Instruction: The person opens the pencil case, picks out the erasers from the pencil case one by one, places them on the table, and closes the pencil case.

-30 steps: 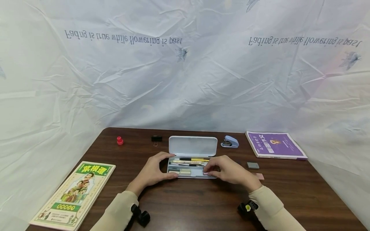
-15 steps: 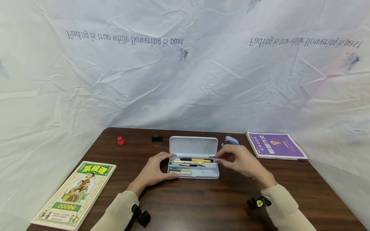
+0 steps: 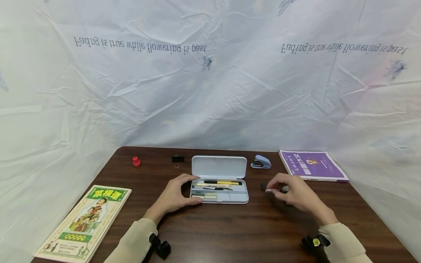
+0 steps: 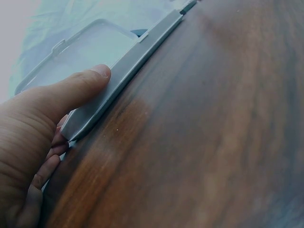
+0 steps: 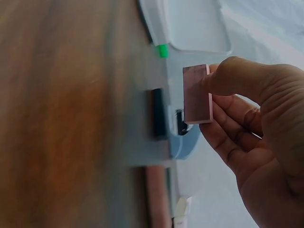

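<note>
Draped study desk (image 3: 230, 226) with stationery

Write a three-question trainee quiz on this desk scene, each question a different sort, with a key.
1. True or false: the pencil case lies with its lid shut.
2. Multiple choice: the right hand pinches A) a stapler, B) a small pinkish eraser, C) a pen.
3. Fill in: the left hand grips the case at its ____ end, as the head view shows it.

Key:
1. False; the lid stands open, with pens and erasers inside.
2. B; the blue stapler sits untouched beyond the hand.
3. Left; the thumb lies on the near wall.
</note>
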`<state>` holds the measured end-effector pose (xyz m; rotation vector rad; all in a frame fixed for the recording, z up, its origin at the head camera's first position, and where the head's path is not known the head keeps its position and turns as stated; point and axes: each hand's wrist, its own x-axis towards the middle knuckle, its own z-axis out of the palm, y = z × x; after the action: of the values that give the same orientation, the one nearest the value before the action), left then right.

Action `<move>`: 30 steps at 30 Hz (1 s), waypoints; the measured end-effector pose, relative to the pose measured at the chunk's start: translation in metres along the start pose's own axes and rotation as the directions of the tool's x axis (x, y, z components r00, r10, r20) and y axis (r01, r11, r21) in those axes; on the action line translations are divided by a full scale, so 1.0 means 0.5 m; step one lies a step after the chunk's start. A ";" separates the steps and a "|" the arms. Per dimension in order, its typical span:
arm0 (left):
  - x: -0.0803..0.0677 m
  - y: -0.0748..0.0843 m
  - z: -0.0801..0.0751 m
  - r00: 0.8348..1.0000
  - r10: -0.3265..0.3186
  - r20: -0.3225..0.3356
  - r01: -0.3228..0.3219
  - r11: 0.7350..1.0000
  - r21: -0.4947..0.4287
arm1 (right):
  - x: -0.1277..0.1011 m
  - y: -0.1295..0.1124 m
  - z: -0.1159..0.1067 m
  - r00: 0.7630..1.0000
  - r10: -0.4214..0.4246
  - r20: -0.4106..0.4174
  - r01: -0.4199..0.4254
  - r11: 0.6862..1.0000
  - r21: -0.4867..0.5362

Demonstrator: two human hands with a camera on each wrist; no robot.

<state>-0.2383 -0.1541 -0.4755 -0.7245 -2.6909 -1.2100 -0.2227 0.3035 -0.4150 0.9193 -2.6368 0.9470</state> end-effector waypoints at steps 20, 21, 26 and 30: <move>0.001 0.005 0.000 1.000 -0.008 0.001 0.008 1.000 0.005 | -0.009 0.006 0.010 0.985 0.054 0.161 -0.051 0.998 -0.022; 0.000 0.004 0.000 1.000 -0.008 0.001 0.008 1.000 0.005 | -0.005 0.003 0.009 0.989 0.054 0.141 -0.051 0.998 -0.024; -0.001 0.004 -0.002 1.000 -0.012 0.001 0.012 1.000 0.004 | 0.026 -0.020 0.009 0.999 0.042 0.023 -0.041 0.999 -0.023; 0.000 0.004 -0.001 1.000 -0.011 0.004 0.011 1.000 0.004 | 0.060 -0.040 0.017 1.000 0.003 -0.022 -0.002 1.000 0.025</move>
<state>-0.2375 -0.1531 -0.4738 -0.7138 -2.7035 -1.2058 -0.2338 0.2715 -0.4003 0.9064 -2.6142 0.9866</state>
